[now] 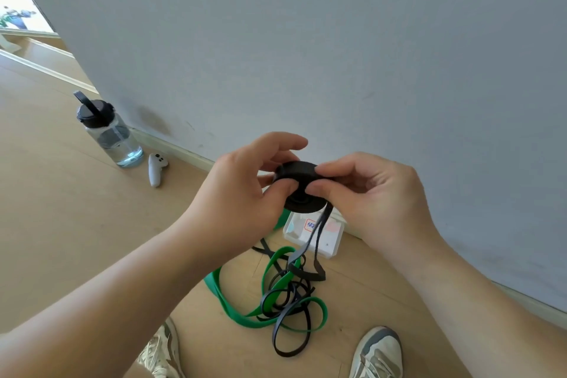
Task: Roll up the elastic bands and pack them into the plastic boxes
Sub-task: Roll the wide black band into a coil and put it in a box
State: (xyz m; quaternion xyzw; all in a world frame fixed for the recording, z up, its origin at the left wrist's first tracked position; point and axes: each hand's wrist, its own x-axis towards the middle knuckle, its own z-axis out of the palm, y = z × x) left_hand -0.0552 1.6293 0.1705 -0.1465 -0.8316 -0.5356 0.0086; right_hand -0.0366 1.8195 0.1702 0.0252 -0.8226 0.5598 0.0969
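Fingers [283,190] of the left hand [245,193] and right hand [374,193] pinch the rolled black band [296,168] (its tail dangling to the floor [61,224]).

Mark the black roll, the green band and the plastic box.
black roll [303,204]: head view, coil's lower face
green band [225,298]: head view, flat stretch on floor
plastic box [333,238]: head view, right part of top

Behind the black roll [297,170], plastic box [332,240] half hidden — label [310,225] unreadable.
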